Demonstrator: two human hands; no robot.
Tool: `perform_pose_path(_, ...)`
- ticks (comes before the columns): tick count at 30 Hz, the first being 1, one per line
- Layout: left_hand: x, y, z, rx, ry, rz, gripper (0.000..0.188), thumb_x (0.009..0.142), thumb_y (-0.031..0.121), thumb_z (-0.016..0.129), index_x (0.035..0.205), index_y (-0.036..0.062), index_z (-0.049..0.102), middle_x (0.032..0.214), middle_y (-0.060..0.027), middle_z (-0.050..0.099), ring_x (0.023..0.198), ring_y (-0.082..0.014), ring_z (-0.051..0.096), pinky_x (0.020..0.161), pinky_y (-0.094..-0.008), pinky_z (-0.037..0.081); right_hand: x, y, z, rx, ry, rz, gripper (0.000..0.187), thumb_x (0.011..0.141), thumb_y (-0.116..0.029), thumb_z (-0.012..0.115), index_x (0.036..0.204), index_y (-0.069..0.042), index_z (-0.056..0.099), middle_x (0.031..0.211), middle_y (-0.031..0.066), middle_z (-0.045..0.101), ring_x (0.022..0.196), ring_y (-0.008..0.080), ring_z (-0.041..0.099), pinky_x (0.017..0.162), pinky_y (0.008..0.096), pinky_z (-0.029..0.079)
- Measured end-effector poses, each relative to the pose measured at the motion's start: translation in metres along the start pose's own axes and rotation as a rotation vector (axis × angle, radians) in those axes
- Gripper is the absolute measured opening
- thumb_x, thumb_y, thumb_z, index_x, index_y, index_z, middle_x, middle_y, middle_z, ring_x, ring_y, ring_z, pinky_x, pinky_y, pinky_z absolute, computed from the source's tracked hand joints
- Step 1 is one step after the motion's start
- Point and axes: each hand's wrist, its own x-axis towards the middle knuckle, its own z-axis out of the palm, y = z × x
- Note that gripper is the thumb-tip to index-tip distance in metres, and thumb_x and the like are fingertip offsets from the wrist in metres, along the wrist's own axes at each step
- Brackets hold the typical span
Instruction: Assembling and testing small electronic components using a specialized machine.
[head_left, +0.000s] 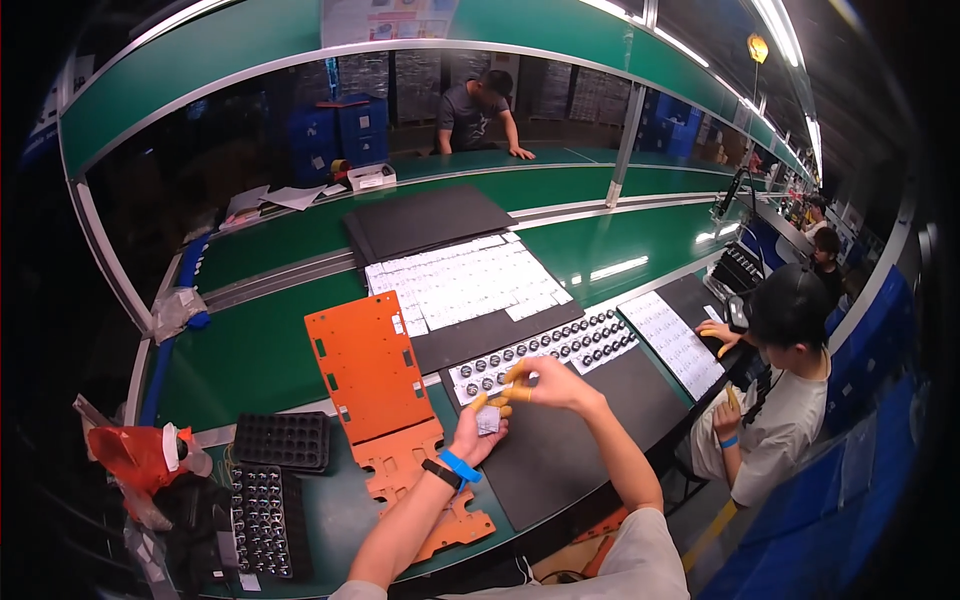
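Observation:
My left hand (468,440) is turned palm up over the near edge of the bench, with a small white printed piece (488,420) held in its fingers. Just above it, my right hand (548,386) is closed in a pinch beside the left fingertips; whatever lies between its fingers is too small to tell. Yellow covers sit on several of my fingertips, and a blue strap (459,466) circles my left wrist. Beyond both hands lies a white sheet (630,345) bearing rows of black round parts (508,356). A hinged orange fixture plate (368,365) stands left of my hands.
A black mat (590,450) lies under my right forearm. At left are a black cell tray (283,442) and a tray of shiny round parts (262,520). White printed sheets (460,285) rest on black boards ahead. A co-worker (780,390) sits at right; another person (478,115) stands opposite.

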Motion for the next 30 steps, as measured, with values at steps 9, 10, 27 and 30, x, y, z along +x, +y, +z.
perform_pose_path(9, 0.0, -0.004, 0.004, 0.064, 0.017, -0.046, 0.026, 0.108, 0.026, 0.046, 0.104, 0.006, 0.061, 0.092, -0.0077, 0.061, 0.062, -0.0138, 0.045, 0.055, -0.0286, 0.037, 0.111, 0.14, -0.03, -0.406, 0.55, 0.208, 0.019, 0.081, -0.02, 0.075, 0.097, -0.01, 0.078, 0.097, 0.017, 0.075, 0.094, 0.0341, 0.072, 0.085, 0.0438, 0.056)
perform_pose_path(10, 0.003, -0.007, 0.004, 0.063, 0.01, -0.034, 0.026, 0.108, 0.026, 0.046, 0.104, 0.0058, 0.061, 0.092, -0.0076, 0.061, 0.062, -0.0136, 0.045, 0.055, -0.0285, 0.037, 0.118, 0.161, -0.03, -0.505, 0.512, 0.197, 0.019, 0.081, -0.02, 0.075, 0.097, -0.011, 0.078, 0.096, 0.017, 0.075, 0.093, 0.0345, 0.072, 0.085, 0.0443, 0.056)
perform_pose_path(27, 0.005, -0.001, 0.002, -0.138, -0.058, -0.059, 0.073, 0.099, 0.064, 0.042, 0.122, -0.0027, 0.061, 0.109, -0.0213, 0.07, 0.086, -0.0333, 0.066, 0.079, -0.0408, 0.058, 0.086, 0.095, 0.0, -0.157, 0.441, -0.172, 0.009, 0.082, -0.009, 0.075, 0.083, -0.003, 0.068, 0.084, 0.0135, 0.067, 0.083, 0.0315, 0.066, 0.077, 0.0429, 0.051)
perform_pose_path(30, 0.006, 0.001, 0.007, -0.177, -0.131, -0.053, 0.084, 0.096, 0.071, 0.041, 0.131, -0.0037, 0.056, 0.125, -0.0233, 0.064, 0.105, -0.0357, 0.064, 0.095, -0.0457, 0.053, 0.035, 0.035, 0.0, -0.129, 0.378, -0.335, 0.01, 0.083, -0.006, 0.075, 0.089, -0.005, 0.066, 0.083, 0.0111, 0.063, 0.081, 0.0287, 0.063, 0.075, 0.0404, 0.05)
